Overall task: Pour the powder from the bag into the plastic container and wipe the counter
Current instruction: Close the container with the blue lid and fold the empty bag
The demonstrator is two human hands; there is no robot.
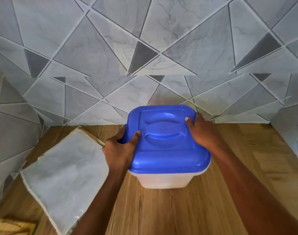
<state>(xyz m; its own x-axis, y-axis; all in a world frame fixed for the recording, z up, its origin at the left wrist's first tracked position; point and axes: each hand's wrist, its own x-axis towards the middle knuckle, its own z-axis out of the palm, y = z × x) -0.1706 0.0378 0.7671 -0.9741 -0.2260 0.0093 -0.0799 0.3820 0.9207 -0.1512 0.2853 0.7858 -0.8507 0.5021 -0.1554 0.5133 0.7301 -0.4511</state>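
plastic container (pixel 163 179) upright, blue lid (pixel 165 141) on; left hand (pixel 121 150) at 9, right hand (pixel 204 131) at 3, fingers (pixel 189 123) clasping lid edges

both hands (pixel 121 150) (pixel 204 133) on the blue-lidded plastic container (pixel 163 179), bag (pixel 65 168) beside

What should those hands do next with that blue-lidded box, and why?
Probably lift the blue lid off. Both the left hand and right hand grip its edges, it covers the plastic container, and the bag lies beside it, unpoured.
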